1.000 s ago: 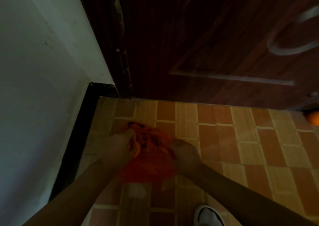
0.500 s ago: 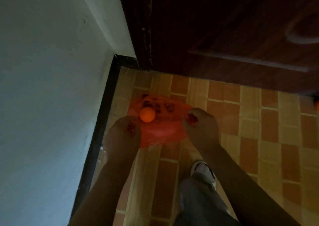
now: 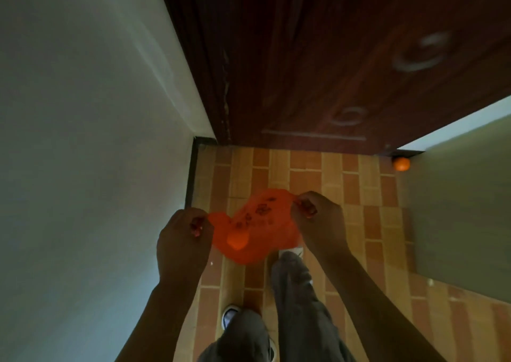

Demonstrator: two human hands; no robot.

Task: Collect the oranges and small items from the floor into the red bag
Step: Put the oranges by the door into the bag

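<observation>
While held off the tiled floor (image 3: 345, 195) between both hands, red bag (image 3: 257, 226): thin plastic, one, sagging, with one orange (image 3: 237, 240) glowing through its lower left. Left hand (image 3: 184, 240) pinching the left edge, fingers curled on the plastic; right hand (image 3: 318, 218) pinching the right edge likewise. Step, by judgement: bag stretched open, ready for more. One more orange (image 3: 401, 164) loose on the floor, far right corner by the wooden door (image 3: 318, 57), well apart. Next, probably: walk over, free one hand, pick up. No small items visible. Two shoes, one person.

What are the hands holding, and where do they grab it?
Both hands, left hand and right hand, pinch the red bag by its top edge.
</observation>
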